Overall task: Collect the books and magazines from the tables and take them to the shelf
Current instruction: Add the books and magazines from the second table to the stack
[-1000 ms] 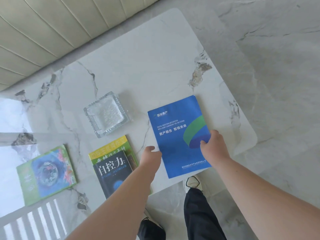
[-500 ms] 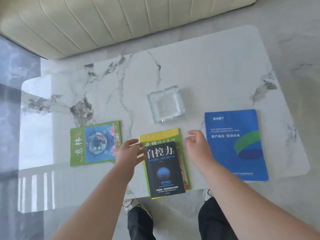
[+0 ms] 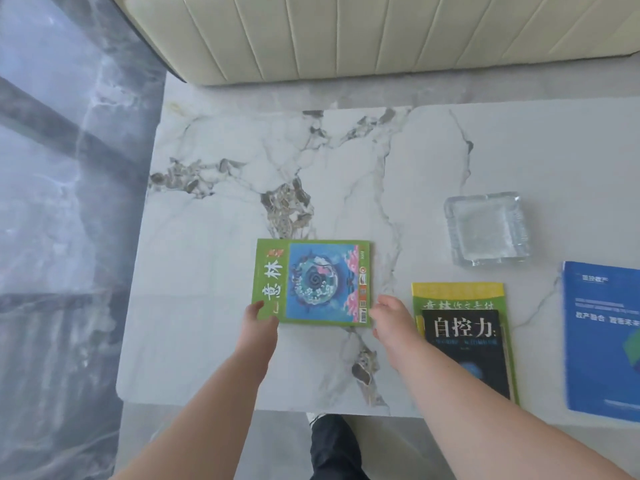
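A green magazine [image 3: 313, 282] with a blue picture lies flat on the white marble table [image 3: 242, 161]. My left hand [image 3: 259, 323] touches its near left corner, thumb and fingertip on the cover. At the near right corner my right hand [image 3: 391, 320] has relaxed fingers against the edge. To the right, a black book [image 3: 464, 344] lies on a yellow-green magazine [image 3: 457, 292]. A blue brochure [image 3: 602, 334] lies at the far right, cut by the frame.
A square glass ashtray [image 3: 486, 233] stands behind the black book. A cream sofa [image 3: 346, 36] runs along the far side of the table. Dark glossy floor [image 3: 69, 202] lies to the left, and my legs show below the table's near edge.
My view and both hands have swung left, from the blue brochure past the black book to the green magazine. The books have stayed where they lay.
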